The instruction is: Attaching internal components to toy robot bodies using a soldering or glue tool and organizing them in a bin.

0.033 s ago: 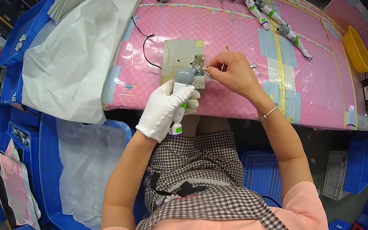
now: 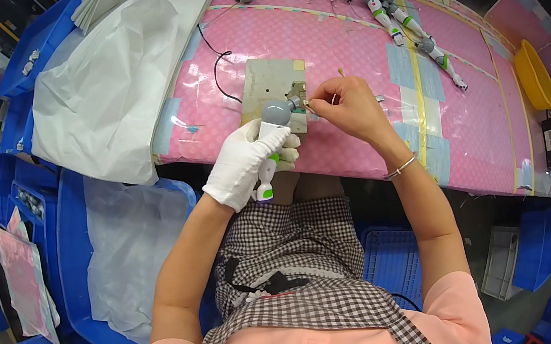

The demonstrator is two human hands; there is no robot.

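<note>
Presently gripped in the gloved left hand (image 2: 244, 163), at 7 o'clock from the grey metal plate (image 2: 258, 75): a white-and-green toy limb (image 2: 266, 171), with its grey ball (image 2: 275, 113) over the plate's 6 o'clock part. At 4 o'clock from the plate: the bare right hand (image 2: 351, 107), thumb and finger pinched together near the ball's tip; whether around some tiny part, cannot tell. Possible trouble, as judgement: slipping of the limb, because of glove cloth sliding on the rounded surface; knocking of the tip against the small metal fixture (image 2: 295, 89), from a tilted left wrist; dropping of any tiny part, from a too light pinch.
</note>
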